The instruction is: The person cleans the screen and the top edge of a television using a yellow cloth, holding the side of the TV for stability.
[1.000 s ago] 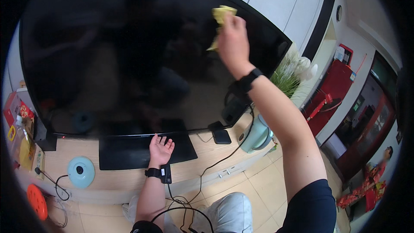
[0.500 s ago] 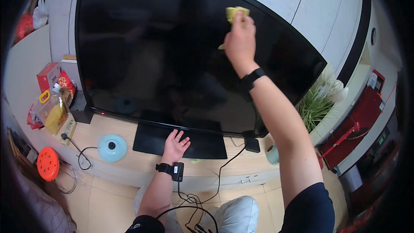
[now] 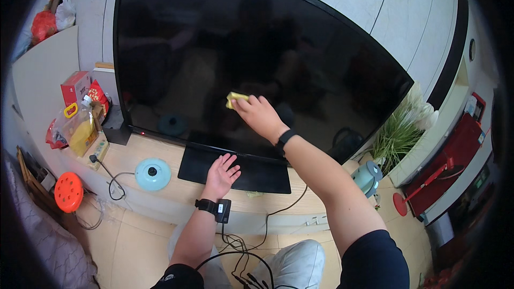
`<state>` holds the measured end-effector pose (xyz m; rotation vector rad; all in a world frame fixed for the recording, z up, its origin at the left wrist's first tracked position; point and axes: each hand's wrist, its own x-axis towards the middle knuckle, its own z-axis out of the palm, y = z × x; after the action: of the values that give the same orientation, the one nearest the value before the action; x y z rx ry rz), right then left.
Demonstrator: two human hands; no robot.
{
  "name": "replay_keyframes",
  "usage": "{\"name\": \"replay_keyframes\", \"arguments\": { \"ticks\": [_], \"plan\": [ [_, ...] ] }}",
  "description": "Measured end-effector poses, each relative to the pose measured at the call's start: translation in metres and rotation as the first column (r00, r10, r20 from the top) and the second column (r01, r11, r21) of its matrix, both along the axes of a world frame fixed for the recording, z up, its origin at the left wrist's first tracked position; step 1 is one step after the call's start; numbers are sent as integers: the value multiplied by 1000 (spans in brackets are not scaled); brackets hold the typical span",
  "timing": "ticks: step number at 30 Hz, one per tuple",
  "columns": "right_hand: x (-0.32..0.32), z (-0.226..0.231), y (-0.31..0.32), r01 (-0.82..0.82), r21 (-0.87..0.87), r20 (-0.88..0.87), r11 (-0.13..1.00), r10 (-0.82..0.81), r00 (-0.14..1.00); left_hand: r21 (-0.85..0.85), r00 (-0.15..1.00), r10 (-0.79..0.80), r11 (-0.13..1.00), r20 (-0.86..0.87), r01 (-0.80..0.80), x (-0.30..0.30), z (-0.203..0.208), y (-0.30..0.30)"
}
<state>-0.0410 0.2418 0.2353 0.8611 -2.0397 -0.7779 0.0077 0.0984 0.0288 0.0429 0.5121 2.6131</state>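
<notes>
A large television (image 3: 176, 64) with a dark, reflective screen stands on a black base (image 3: 262, 176). My right hand (image 3: 261, 116) presses a yellow cloth (image 3: 234, 99) against the lower middle of the screen, fingers closed round it. My left hand (image 3: 221, 176) is palm up over the base, just below the screen's bottom edge, its fingers apart and nothing in them. A black strap with a small box sits on the left wrist, and a black band on the right.
On the pale wooden cabinet (image 3: 176, 202) lies a light blue round kettle base (image 3: 152, 174), beside a power strip (image 3: 97, 152) and a yellow-filled pouch (image 3: 81, 135). Right are a blue-green bottle (image 3: 367, 177) and a plant (image 3: 395, 136). Black cables hang below. An orange stool (image 3: 69, 192) stands left.
My right hand has swept the yellow cloth down and to the left, from the upper right of the screen to its lower middle. My left hand stays by the base. The view has shifted slightly.
</notes>
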Motion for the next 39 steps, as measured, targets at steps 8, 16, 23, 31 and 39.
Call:
{"name": "replay_keyframes", "arguments": {
  "ticks": [8,16,23,31,39],
  "plan": [
    [112,-32,83,105,-876,188,472,132,973,-24,990,-80,997,-113,78,52,12,27],
    [302,-105,117,513,-545,-199,-663,697,689,-458,868,-254,888,-427,34,144,32,73],
    [352,-167,106,609,-385,-159,-694,699,697,-685,692,-591,703,-413,191,207,53,96],
    [374,-164,112,667,-245,-358,-703,705,612,-766,739,-558,637,-378,89,214,42,112],
    [366,-194,132,578,-491,-113,-652,705,700,-831,716,-620,548,-322,100,212,61,138]
  ]
}}
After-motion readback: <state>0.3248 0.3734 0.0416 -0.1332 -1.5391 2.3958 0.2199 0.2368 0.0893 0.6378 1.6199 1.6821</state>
